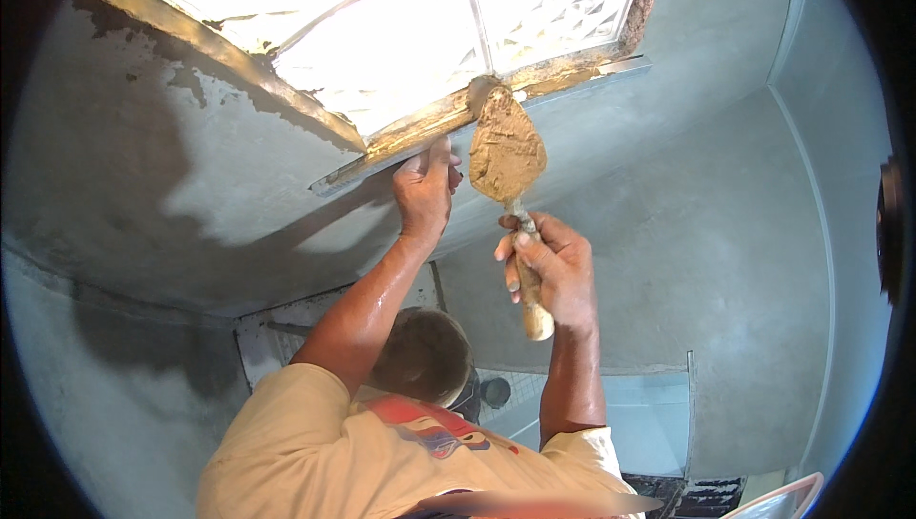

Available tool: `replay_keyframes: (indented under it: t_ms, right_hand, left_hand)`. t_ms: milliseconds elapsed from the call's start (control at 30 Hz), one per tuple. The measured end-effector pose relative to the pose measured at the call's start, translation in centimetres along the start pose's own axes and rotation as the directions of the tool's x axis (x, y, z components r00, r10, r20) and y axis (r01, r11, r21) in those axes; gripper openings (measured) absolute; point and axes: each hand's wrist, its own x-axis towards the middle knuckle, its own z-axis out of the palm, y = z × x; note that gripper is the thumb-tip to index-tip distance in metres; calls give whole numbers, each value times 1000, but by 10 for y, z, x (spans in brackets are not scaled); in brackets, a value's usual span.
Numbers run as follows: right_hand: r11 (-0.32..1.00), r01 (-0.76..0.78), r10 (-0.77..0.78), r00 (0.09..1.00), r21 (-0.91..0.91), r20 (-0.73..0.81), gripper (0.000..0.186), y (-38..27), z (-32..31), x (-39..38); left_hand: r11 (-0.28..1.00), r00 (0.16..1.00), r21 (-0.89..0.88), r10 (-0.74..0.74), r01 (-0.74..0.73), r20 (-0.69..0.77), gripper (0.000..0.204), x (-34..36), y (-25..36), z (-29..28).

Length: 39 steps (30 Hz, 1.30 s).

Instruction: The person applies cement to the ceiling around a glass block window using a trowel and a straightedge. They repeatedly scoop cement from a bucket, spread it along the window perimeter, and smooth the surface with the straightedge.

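Two hands up: right hand [558,266] grips the trowel [508,161] by its wooden handle, blade loaded with mortar [504,152] under the glass-block window [401,32]; left hand [426,190] presses the metal strip [382,164], fingers curled.

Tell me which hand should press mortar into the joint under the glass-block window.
Right. The right hand grips the trowel, loaded with mortar, tip at the joint; the left hand rests, toolless, on the metal strip below the window.

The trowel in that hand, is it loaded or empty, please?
Loaded: the trowel blade is covered with a thick brown heap of mortar, held by the right hand.
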Motion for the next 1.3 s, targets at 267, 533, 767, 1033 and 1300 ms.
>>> replay_keyframes:
  t_ms: [267,533,767,1033,1300]
  right_hand:
    - [1000,-4,3,992,-4,-129,37,-28,-9,-4]
    - [1000,-22,22,1000,20,-1,37,-23,4,1]
    - [994,-68,65,997,-82,-46,32,-36,13,12]
    - [1000,23,-26,986,-18,-167,35,-37,1,12]
    - [841,337,-345,937,423,-60,49,36,-6,49]
  left_hand:
    - [997,1000,74,1,-2,19,46,1,1,-4]
    - [999,998,39,23,-25,55,46,3,-4,-4]
    - [999,999,25,34,-35,35,48,2,-3,-3]
    - [998,999,61,21,-23,29,48,2,-2,-6]
    - [999,1000,40,22,-23,10,43,3,-9,-3]
